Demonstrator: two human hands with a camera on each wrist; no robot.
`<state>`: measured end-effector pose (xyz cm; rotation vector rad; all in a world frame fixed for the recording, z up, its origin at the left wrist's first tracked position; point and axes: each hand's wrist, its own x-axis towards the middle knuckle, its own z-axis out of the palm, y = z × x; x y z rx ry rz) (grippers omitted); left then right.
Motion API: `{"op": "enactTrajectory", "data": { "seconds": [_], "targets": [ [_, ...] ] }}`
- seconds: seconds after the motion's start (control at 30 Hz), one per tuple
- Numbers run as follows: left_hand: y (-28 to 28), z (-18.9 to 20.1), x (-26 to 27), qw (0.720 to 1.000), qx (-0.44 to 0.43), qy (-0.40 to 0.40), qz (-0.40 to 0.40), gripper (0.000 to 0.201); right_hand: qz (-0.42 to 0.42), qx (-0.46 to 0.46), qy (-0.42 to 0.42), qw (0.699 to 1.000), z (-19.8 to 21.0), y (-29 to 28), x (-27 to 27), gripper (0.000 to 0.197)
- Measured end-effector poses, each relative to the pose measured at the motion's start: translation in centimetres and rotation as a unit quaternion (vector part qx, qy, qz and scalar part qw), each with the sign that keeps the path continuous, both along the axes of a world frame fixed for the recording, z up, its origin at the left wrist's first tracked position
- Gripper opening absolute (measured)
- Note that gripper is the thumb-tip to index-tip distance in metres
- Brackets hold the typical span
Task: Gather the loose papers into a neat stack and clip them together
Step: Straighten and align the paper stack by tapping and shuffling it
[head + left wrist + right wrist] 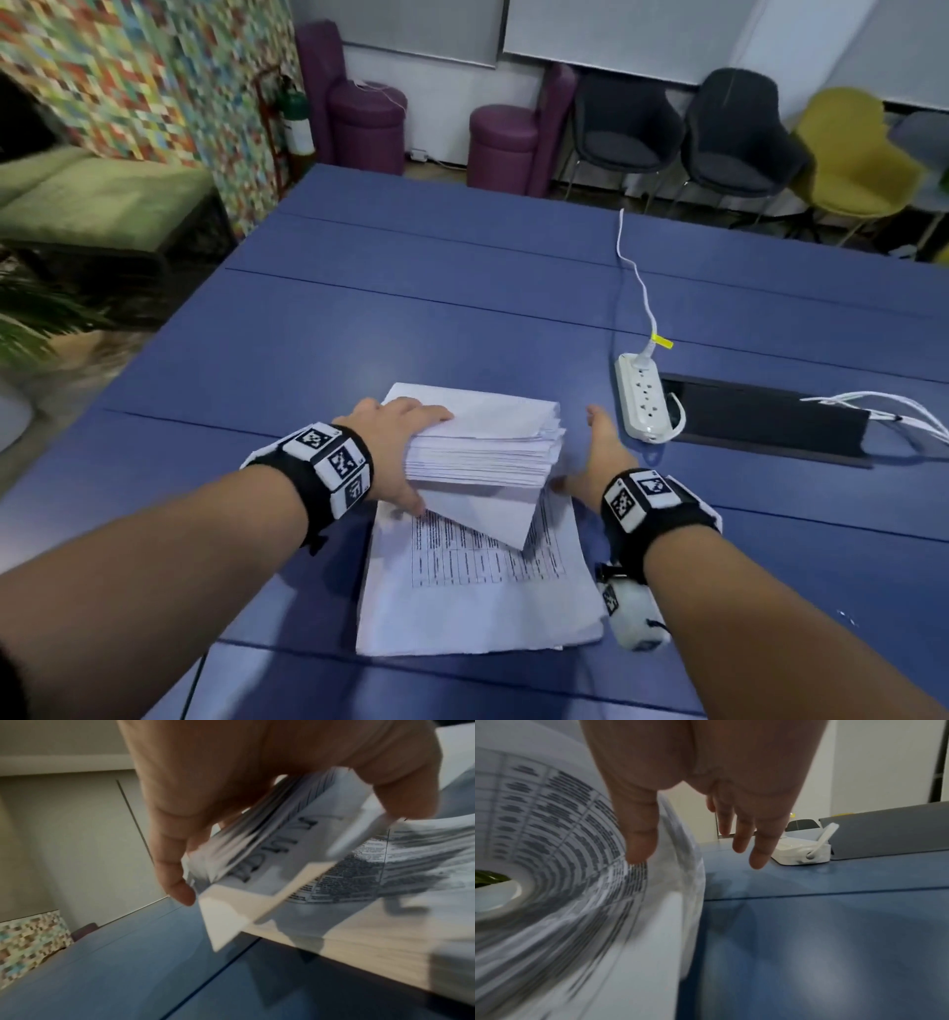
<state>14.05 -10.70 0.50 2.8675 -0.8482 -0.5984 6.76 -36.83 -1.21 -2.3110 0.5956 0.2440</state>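
Observation:
A thick bundle of white papers (488,447) is lifted at its near-left edge by my left hand (395,452), fingers on top and thumb underneath; the left wrist view shows the fanned sheets (270,833) pinched the same way. Under the bundle lies a flat pile of printed sheets (477,591) on the blue table (359,334). My right hand (595,457) hovers just right of the bundle with straight fingers (757,850) and holds nothing; its thumb (639,833) is by the curved printed paper (552,841). No clip is visible.
A white power strip (642,395) with a cable (637,272) lies right of the papers, beside a dark cable hatch (765,421). Chairs (739,133) and purple stools (503,144) stand beyond the far edge. A green sofa (97,195) is at left.

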Motion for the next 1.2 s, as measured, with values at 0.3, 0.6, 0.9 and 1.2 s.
{"op": "enactTrajectory", "data": {
  "seconds": [0.3, 0.6, 0.9, 1.2],
  "targets": [
    [0.6, 1.7, 1.3, 0.981, -0.196, 0.014, 0.009, 0.065, 0.144, -0.024, -0.077, 0.986, 1.1, 0.3, 4.5, 0.039],
    [3.0, 3.4, 0.2, 0.752, -0.602, 0.141, 0.229, 0.111, -0.045, 0.256, -0.202, 0.944, 7.3, 1.1, -1.0, 0.014],
    [-0.7, 8.9, -9.3, 0.734, -0.632, 0.130, 0.211, 0.024, -0.120, 0.323, -0.324, 0.881, 13.5, 3.0, -10.4, 0.019],
    [-2.0, 10.6, -19.5, 0.738, -0.658, -0.037, 0.144, 0.023, -0.176, 0.188, -0.480, 0.838, 13.2, 9.2, -17.0, 0.027]
  ]
}}
